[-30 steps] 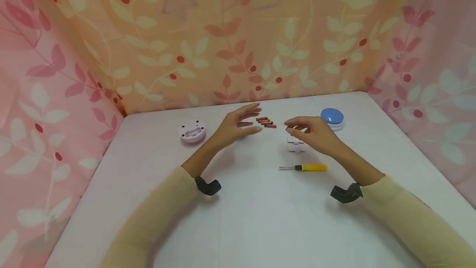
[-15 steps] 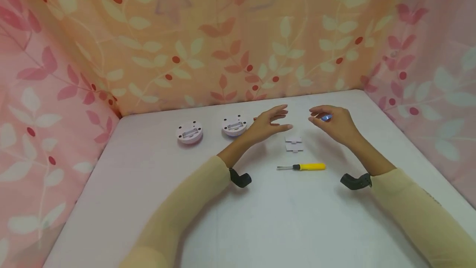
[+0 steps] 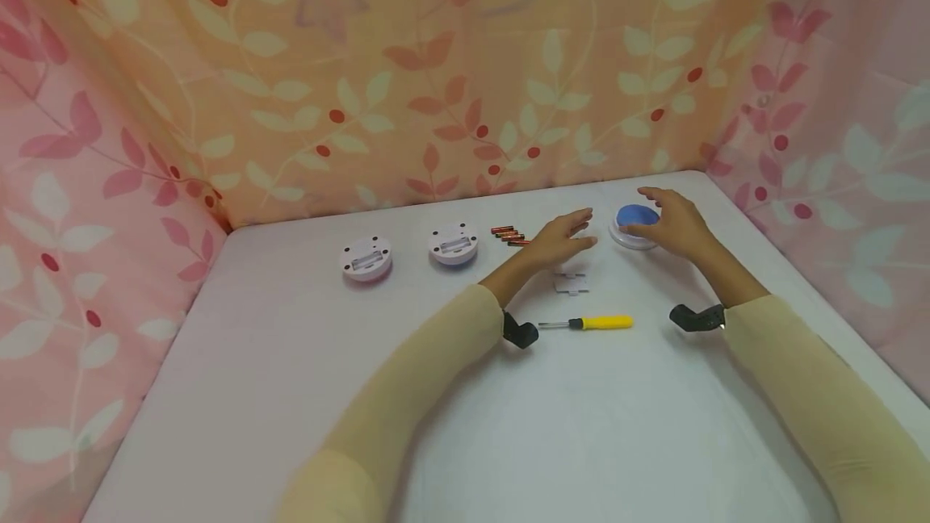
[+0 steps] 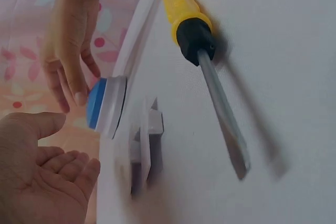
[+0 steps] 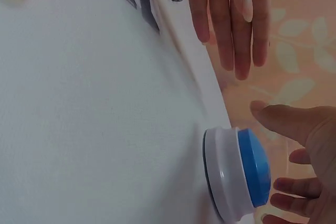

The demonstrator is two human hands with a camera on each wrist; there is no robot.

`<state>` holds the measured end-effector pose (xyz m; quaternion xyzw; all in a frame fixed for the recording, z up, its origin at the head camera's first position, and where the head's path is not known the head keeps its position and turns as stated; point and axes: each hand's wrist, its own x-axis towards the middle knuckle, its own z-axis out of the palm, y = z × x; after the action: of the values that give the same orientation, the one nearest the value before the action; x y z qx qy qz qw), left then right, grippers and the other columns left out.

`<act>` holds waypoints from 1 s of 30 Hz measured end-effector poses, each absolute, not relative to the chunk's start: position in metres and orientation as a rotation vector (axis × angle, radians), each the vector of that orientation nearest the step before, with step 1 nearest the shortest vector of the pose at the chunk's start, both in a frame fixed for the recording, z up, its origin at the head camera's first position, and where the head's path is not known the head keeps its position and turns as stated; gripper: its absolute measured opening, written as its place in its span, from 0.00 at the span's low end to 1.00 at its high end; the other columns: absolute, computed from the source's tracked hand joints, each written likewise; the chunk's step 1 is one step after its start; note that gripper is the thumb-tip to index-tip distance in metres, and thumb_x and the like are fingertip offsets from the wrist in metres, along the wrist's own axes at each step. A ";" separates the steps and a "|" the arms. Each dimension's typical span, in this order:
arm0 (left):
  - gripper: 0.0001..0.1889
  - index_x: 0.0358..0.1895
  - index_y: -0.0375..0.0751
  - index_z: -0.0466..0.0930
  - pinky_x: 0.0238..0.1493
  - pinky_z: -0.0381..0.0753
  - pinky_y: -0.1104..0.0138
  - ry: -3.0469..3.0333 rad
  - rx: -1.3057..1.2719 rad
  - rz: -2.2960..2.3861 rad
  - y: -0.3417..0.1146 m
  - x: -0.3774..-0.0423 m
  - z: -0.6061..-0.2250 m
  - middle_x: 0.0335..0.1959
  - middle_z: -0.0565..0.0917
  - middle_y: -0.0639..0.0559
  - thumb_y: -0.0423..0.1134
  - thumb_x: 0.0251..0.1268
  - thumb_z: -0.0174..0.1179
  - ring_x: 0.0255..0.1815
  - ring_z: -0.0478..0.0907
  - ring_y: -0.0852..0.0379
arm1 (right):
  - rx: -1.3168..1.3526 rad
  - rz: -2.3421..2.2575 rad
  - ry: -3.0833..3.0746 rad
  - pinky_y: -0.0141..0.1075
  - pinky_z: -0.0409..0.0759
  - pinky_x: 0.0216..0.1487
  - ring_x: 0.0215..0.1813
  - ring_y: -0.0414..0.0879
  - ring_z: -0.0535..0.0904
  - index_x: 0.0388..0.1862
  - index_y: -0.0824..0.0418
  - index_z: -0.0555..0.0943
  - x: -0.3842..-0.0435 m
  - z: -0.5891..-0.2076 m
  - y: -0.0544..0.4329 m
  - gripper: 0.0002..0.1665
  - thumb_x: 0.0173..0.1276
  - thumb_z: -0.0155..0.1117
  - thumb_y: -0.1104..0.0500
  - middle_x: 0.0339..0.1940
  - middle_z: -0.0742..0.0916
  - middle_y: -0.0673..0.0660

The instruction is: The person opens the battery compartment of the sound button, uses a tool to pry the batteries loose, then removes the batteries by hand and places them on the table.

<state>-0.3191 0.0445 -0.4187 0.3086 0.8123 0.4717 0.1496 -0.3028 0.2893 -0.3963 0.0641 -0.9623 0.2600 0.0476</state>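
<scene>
A round white device with a blue domed top [image 3: 638,216] sits upright at the back right of the table. My right hand [image 3: 677,224] hovers over it, thumb and fingers spread around the dome; whether any fingertip touches it I cannot tell. To its left my left hand [image 3: 555,244] hangs in the air, fingers loosely extended, palm towards the device, holding nothing. Below the left hand lie white battery covers [image 3: 571,284]. Several red batteries [image 3: 507,234] lie behind the left wrist, partly hidden by it.
Two similar round devices lie upside down with their battery compartments uncovered, one at left [image 3: 366,260] and one nearer the middle [image 3: 454,244]. A yellow-handled screwdriver [image 3: 606,322] lies in front of the covers. Floral curtains [image 3: 465,71] enclose the table's back and sides.
My left hand has moved right, away from the middle upside-down device, uncovering it. My right hand has moved right and back to the blue-topped device.
</scene>
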 end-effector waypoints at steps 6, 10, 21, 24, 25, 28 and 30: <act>0.35 0.81 0.41 0.54 0.73 0.63 0.71 2.358 0.913 1.251 0.061 -0.320 -0.422 0.79 0.63 0.50 0.43 0.77 0.57 0.76 0.64 0.57 | 0.103 0.862 -3.056 0.68 0.64 0.69 0.69 0.75 0.64 0.79 0.69 0.56 -0.308 -0.404 0.292 0.57 0.62 0.77 0.49 0.70 0.68 0.79; 0.36 0.81 0.43 0.55 0.73 0.64 0.69 2.385 0.887 1.202 0.066 -0.318 -0.421 0.78 0.64 0.51 0.45 0.76 0.57 0.76 0.65 0.57 | 0.110 0.879 -3.056 0.67 0.63 0.69 0.70 0.76 0.63 0.78 0.70 0.57 -0.311 -0.408 0.288 0.54 0.63 0.76 0.52 0.72 0.67 0.79; 0.39 0.81 0.48 0.55 0.76 0.61 0.66 2.439 0.795 1.123 0.072 -0.317 -0.425 0.78 0.66 0.53 0.50 0.73 0.60 0.77 0.62 0.59 | 0.113 0.892 -3.011 0.67 0.64 0.69 0.71 0.75 0.63 0.77 0.68 0.61 -0.315 -0.418 0.283 0.54 0.62 0.77 0.48 0.73 0.68 0.76; 0.40 0.81 0.48 0.54 0.76 0.61 0.65 2.459 0.806 1.103 0.067 -0.319 -0.425 0.78 0.64 0.53 0.51 0.72 0.61 0.78 0.61 0.58 | 0.133 0.907 -2.991 0.66 0.67 0.68 0.69 0.73 0.67 0.76 0.67 0.64 -0.313 -0.418 0.282 0.52 0.61 0.77 0.46 0.70 0.71 0.76; 0.40 0.81 0.48 0.54 0.76 0.61 0.65 2.463 0.811 1.102 0.065 -0.320 -0.425 0.79 0.64 0.54 0.51 0.72 0.62 0.78 0.61 0.58 | 0.142 0.918 -2.982 0.65 0.68 0.68 0.68 0.73 0.68 0.76 0.67 0.65 -0.313 -0.418 0.281 0.52 0.61 0.77 0.45 0.69 0.72 0.76; 0.39 0.81 0.49 0.55 0.75 0.64 0.65 2.491 0.867 1.101 0.055 -0.323 -0.423 0.79 0.63 0.53 0.48 0.72 0.62 0.77 0.62 0.57 | 0.166 0.970 -2.962 0.64 0.70 0.67 0.66 0.71 0.70 0.76 0.65 0.66 -0.309 -0.415 0.276 0.52 0.61 0.76 0.41 0.67 0.75 0.75; 0.39 0.81 0.50 0.56 0.73 0.67 0.66 2.506 0.907 1.110 0.048 -0.324 -0.422 0.79 0.63 0.54 0.46 0.72 0.63 0.77 0.63 0.56 | 0.190 1.007 -2.949 0.63 0.72 0.66 0.65 0.69 0.71 0.75 0.64 0.67 -0.306 -0.411 0.272 0.51 0.61 0.76 0.40 0.66 0.76 0.74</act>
<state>-0.3239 0.0479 -0.4219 0.3116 0.8610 0.3813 0.1272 -0.3062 0.2723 -0.4111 0.0608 -0.9446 0.3225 0.0097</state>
